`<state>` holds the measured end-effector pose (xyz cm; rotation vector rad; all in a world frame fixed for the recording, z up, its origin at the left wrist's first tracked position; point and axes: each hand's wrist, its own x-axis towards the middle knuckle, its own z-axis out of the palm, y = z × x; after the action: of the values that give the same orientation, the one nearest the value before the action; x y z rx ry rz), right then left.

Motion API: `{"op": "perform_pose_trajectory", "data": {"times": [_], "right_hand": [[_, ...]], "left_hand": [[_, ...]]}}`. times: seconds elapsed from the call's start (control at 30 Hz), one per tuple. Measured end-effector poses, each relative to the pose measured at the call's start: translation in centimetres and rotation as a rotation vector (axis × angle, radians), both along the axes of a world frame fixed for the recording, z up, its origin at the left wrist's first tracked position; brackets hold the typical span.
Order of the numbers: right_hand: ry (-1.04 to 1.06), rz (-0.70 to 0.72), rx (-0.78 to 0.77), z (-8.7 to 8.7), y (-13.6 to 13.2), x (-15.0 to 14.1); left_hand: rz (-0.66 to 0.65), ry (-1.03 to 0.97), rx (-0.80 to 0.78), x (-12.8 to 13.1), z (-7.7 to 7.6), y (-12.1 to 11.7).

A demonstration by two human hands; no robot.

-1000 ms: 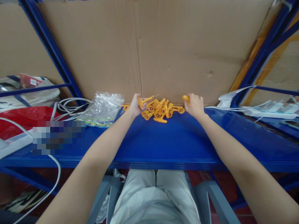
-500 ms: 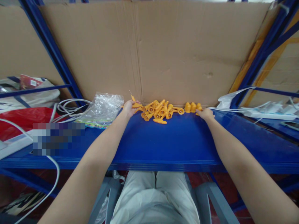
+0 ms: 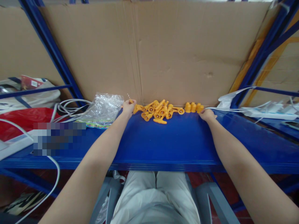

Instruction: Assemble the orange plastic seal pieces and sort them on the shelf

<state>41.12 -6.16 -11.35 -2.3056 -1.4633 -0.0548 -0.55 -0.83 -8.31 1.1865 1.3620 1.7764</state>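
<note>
Taking the heap of orange pieces [image 3: 161,109] on the blue table [image 3: 163,144] as the clock's centre, the left hand [image 3: 128,108] is at 9 o'clock, its fingers closed on an orange corkscrew-like piece [image 3: 131,101] whose twisted metal tip points towards 11 o'clock. The heap lies loose, several flared ends facing the person, with its nearest pieces just beside that hand. At 3 o'clock a row of three orange caps [image 3: 193,107] stands upright, side by side. Beyond them, also at 3 o'clock, is the right hand [image 3: 207,115], its fingertips at the outermost cap; whether they pinch it or only touch it, I cannot tell. Past the left hand at 9 o'clock lies clear plastic packaging [image 3: 108,104], with white cables [image 3: 70,105] farther out. A cardboard panel [image 3: 168,53] rises at 12 o'clock.
</note>
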Motion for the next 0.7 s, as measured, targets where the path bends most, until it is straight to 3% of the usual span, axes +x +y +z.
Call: {"op": "perform_pose_trajectory", "data": {"times": [0.13,0.3,0.53,0.7], "right_hand": [[0.076,-0.034,-0.072,0.3,-0.5,-0.8],[0.050,-0.015,-0.099,0.6,-0.9,-1.4],[-0.029,0.022,-0.137,0.4,-0.8,-1.6],[-0.049,0.043,-0.181,0.5,-1.1,-2.0]], "left_hand": [[0.023,0.175,0.082,-0.6,-0.2,0.1],[0.021,0.387,0.028,-0.6,-0.7,0.1],[0.151,0.752,0.023,-1.2,-1.2,-0.5],[0.139,0.770,0.007,-1.7,-1.4,0.1]]}}
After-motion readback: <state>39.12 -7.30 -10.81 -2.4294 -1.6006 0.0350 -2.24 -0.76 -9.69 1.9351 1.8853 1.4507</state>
